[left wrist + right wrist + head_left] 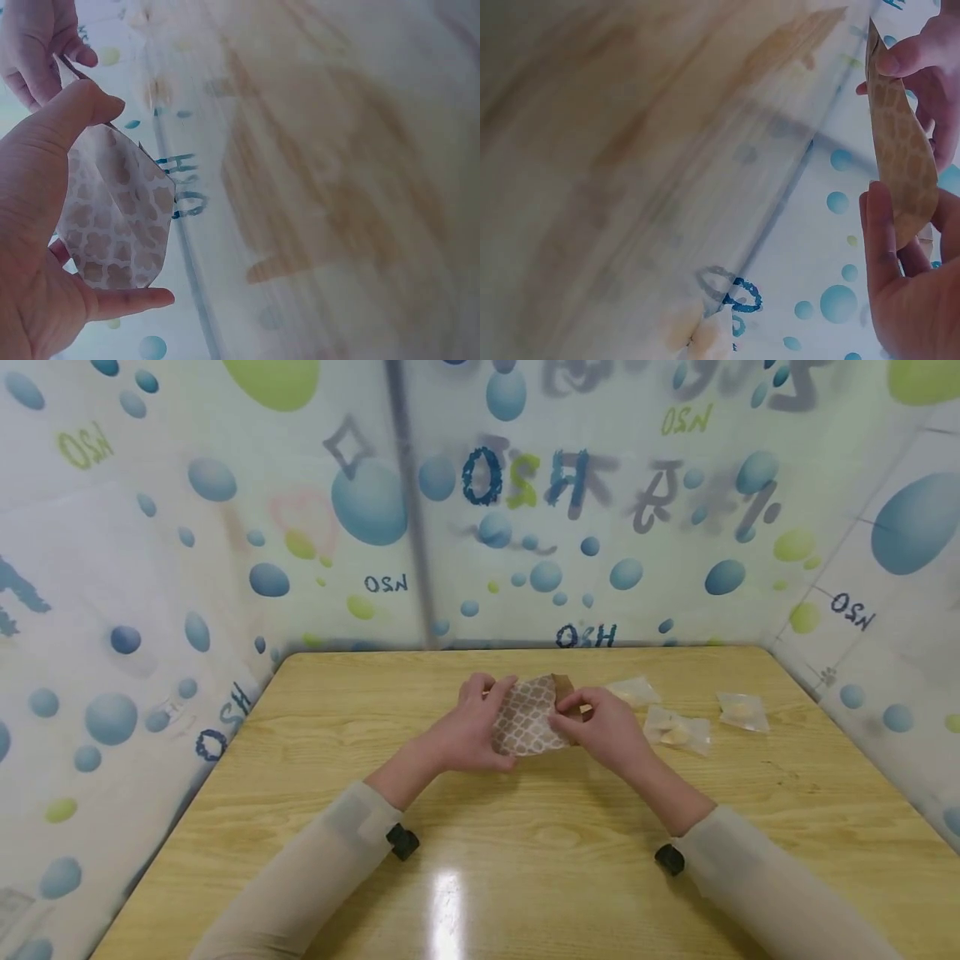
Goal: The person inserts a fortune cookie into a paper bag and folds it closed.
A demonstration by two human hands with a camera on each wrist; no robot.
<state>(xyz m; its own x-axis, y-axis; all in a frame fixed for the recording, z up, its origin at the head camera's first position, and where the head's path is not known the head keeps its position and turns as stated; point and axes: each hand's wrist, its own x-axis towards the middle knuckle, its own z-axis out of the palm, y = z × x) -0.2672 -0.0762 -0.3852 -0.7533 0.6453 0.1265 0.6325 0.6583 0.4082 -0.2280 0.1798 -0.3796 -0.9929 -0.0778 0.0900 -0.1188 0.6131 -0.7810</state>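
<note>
A small brown paper bag [531, 714] with a white lattice pattern is held above the table between both hands. My left hand [471, 727] grips its left side; in the left wrist view the thumb lies over the upper edge of the bag [116, 217] and one finger reaches under its lower end. At the bag's right end, where plain brown paper shows, my right hand [600, 727] pinches the edge between thumb and fingers. The right wrist view shows the bag [901, 150] from its side, slightly bulged. Its inside is hidden.
Several clear packets lie on the wooden table [510, 852] to the right: one packet [633, 691] behind the right hand, a packet [677, 731] beside it, and another packet [742, 711] farther right. Each shows pale yellowish contents. A bubble-print curtain [525, 560] stands behind the table.
</note>
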